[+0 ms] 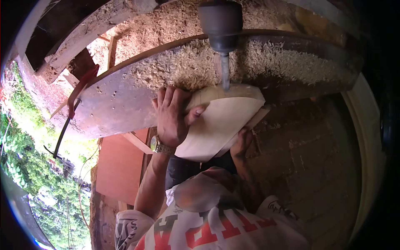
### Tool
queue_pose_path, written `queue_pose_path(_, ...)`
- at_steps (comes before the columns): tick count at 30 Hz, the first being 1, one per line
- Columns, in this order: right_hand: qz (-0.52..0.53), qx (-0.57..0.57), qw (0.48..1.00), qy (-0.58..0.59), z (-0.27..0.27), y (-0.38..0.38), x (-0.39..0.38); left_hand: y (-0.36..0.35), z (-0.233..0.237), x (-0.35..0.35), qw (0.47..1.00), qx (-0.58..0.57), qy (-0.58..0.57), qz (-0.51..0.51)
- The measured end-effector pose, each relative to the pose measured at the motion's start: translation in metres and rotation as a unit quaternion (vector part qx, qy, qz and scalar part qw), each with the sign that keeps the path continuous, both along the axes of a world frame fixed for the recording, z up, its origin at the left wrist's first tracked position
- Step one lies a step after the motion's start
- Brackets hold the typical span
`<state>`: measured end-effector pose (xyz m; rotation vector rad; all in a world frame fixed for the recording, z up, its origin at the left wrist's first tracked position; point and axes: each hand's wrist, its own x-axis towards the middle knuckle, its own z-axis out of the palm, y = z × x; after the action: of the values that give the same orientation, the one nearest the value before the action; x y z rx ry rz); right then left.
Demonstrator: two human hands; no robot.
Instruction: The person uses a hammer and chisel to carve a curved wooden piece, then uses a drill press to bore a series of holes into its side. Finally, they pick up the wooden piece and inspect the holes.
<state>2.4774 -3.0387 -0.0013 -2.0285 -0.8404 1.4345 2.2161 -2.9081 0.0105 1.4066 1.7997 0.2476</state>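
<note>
A pale, curved wooden piece (221,121) is held against the edge of a metal table (121,108) covered in wood shavings. My left hand (171,116), with a wristwatch on the wrist, grips the piece's left side, thumb pressed on its face. My right hand (241,143) holds the lower right edge from beneath and is partly hidden by the wood. A drill bit (225,74) hangs from a dark chuck (221,23), and its tip touches the top edge of the wooden piece.
Heaps of sawdust (187,66) lie across the table. At its left end sit a red-handled tool and a black cable (77,93). A brick floor (308,146) lies to the right. An orange board (121,166) stands below the table, with greenery beyond.
</note>
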Motion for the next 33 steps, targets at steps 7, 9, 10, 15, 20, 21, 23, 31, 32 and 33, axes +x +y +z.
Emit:
queue_pose_path(7, 0.204, 0.104, 0.95, -0.212, -0.016, -0.034, 0.026, -0.001, 0.001, 0.001, 0.998, -0.062, -0.004, 0.016)
queue_pose_path(9, 0.151, 0.079, 0.974, -0.152, -0.006, -0.015, 0.009, -0.001, 0.001, 0.002, 0.998, -0.059, -0.008, 0.022)
queue_pose_path(10, 0.125, 0.069, 0.983, -0.118, 0.0, -0.003, 0.002, -0.001, 0.0, 0.001, 0.998, -0.051, -0.008, 0.021)
queue_pose_path(15, 0.179, 0.03, 0.974, -0.135, -0.007, -0.014, 0.022, 0.0, -0.001, 0.001, 1.0, -0.01, -0.014, 0.015)
queue_pose_path(20, 0.062, 0.028, 0.997, -0.044, 0.004, 0.013, -0.002, 0.002, -0.001, 0.002, 1.0, -0.002, -0.01, 0.023)
queue_pose_path(21, 0.067, 0.041, 0.996, -0.048, 0.004, 0.016, -0.004, 0.002, -0.002, 0.002, 1.0, 0.002, -0.009, 0.025)
queue_pose_path(23, 0.087, 0.05, 0.993, -0.063, 0.002, 0.015, -0.001, -0.001, -0.002, 0.001, 1.0, -0.006, -0.001, 0.02)
queue_pose_path(31, 0.232, 0.201, 0.929, -0.206, -0.016, -0.011, 0.015, 0.002, -0.003, 0.002, 1.0, 0.013, 0.002, 0.028)
queue_pose_path(32, 0.199, 0.169, 0.949, -0.179, -0.014, -0.01, 0.013, 0.002, -0.003, 0.002, 1.0, 0.012, -0.002, 0.029)
queue_pose_path(33, 0.185, 0.15, 0.957, -0.165, -0.013, -0.01, 0.013, 0.002, -0.003, 0.002, 0.999, 0.012, -0.006, 0.03)
